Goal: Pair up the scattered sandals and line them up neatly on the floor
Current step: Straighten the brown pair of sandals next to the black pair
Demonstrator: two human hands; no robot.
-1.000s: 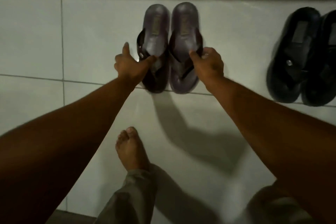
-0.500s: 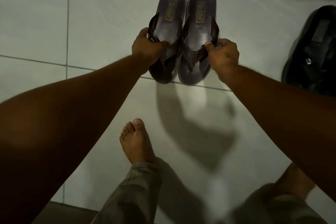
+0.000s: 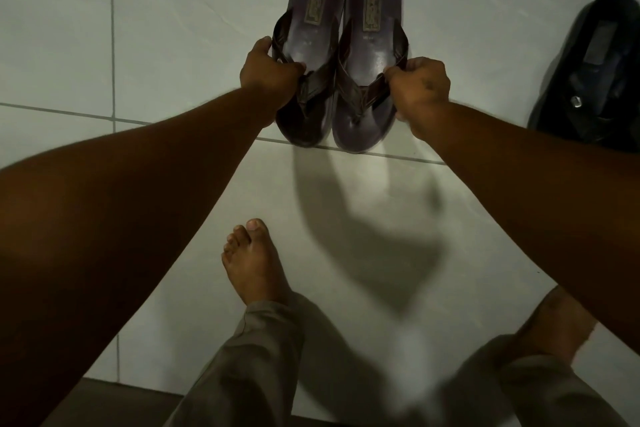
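White tiled floor [image 3: 180,28], dim light, hard shadows. Two brown thong sandals side by side, touching, heels pointing away from the person. Left sandal [image 3: 313,55]: left hand [image 3: 268,74], fingers closed around its outer strap. Right sandal [image 3: 369,59]: right hand [image 3: 420,87], fingers pinched on its outer strap. Black sandal [image 3: 595,80] well apart at right edge, cut off by the frame. Bare foot [image 3: 254,260] near, below.
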